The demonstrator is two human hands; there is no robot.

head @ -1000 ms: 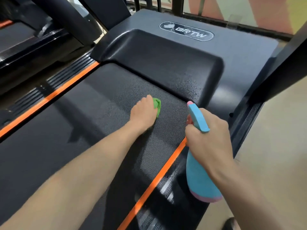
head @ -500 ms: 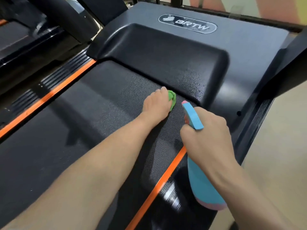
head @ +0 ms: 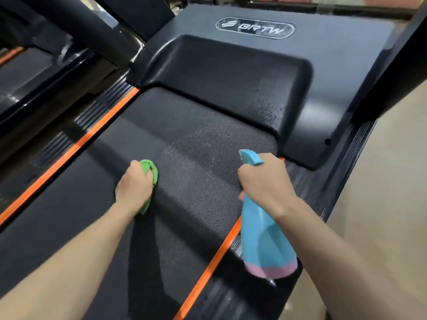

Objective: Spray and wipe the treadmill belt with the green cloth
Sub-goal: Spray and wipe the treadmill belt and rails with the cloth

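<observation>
Looking down from head height onto a black treadmill belt (head: 198, 162), textured and edged by an orange stripe (head: 69, 153) on the left and another orange stripe (head: 208, 269) on the right. Pressing a bunched green cloth (head: 151, 173) flat against the belt, left of its middle, with the left hand (head: 135, 188) curled over it so that only the cloth's far edge and a strip by the wrist show. Gripping a light blue spray bottle (head: 263, 241) with a pink base around the neck in the right hand (head: 263, 181), fingers closed, nozzle aimed forward over the belt's right edge, body hanging down above the right stripe and side rail. Well apart, cloth and bottle, with bare belt between. Beyond, a dark grey motor cover (head: 231, 77) with fine droplets on its right slope, and an oval logo plate (head: 255, 28) reading BRTW. Beige floor (head: 381, 204) at right.
</observation>
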